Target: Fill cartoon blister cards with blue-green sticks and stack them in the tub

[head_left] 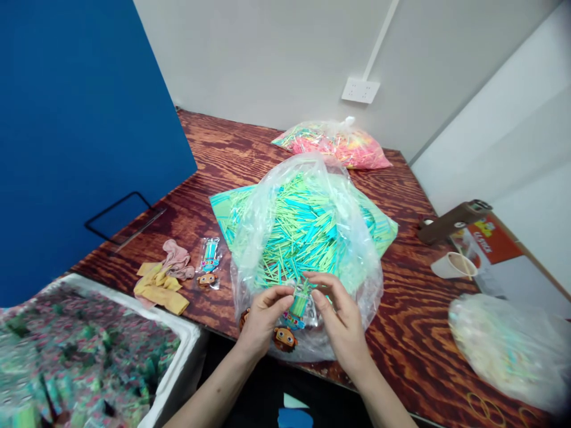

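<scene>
My left hand (263, 318) and my right hand (336, 315) meet at the table's front edge, both pinched on a small clear packet (300, 306) with green and blue sticks inside. A brown cartoon-face tag (285, 337) hangs at the packet's lower end. Right behind the hands stands a large open clear bag (307, 226) full of loose green and blue sticks. A finished packet (209, 261) with the same cartoon face lies on the table to the left.
A tied bag of pink and yellow sticks (334, 142) lies at the back. Yellow and pink gloves (163, 276) lie left; a white foam box (178, 330) holds packets. On the right are a brown glue gun (452, 220), a white cup (452, 266), another bag (504, 348).
</scene>
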Demonstrator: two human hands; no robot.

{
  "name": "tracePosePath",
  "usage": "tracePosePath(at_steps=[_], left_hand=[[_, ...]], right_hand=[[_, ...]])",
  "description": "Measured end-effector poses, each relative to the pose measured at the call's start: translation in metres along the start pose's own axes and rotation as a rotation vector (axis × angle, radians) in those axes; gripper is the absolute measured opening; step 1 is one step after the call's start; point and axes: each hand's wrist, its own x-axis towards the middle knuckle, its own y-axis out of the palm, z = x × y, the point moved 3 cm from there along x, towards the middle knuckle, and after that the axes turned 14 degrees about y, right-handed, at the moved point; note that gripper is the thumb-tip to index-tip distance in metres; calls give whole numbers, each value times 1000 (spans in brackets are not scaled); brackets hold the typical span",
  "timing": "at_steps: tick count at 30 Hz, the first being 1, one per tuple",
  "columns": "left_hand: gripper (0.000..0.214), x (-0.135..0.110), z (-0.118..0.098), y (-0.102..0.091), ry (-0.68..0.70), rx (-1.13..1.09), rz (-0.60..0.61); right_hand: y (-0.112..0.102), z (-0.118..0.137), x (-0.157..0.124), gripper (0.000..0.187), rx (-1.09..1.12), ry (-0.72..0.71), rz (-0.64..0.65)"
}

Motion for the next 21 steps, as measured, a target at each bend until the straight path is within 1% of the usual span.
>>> tracePosePath(at_steps=[2, 5, 8, 11, 15, 17, 19, 21], left_hand=[[21, 0, 0, 1, 1, 7, 15], [21, -1, 0, 1, 17, 24, 41], [20, -2, 2, 1, 19, 13, 58], [19, -4, 3, 1, 0, -12, 66], [20, -5, 2, 2, -28, -27, 37], [21, -4, 0, 2, -26, -29, 26], [22, -2, -2, 2, -17, -27, 25], [22, -2, -3, 1, -7, -10, 37]], right_hand=[[0, 2, -1, 23, -9, -3, 17], [2, 5, -3, 20, -77, -57, 49], [2, 6, -5, 20, -134, -113, 3], [1, 5, -4, 18, -120, -69, -5], [-1, 3, -3, 18, -13, 52, 81], [-3, 4, -5, 19, -53, 42, 60], [-3, 6, -8, 19, -149, -2, 29], [-2, 7, -10, 18, -217, -30, 54]])
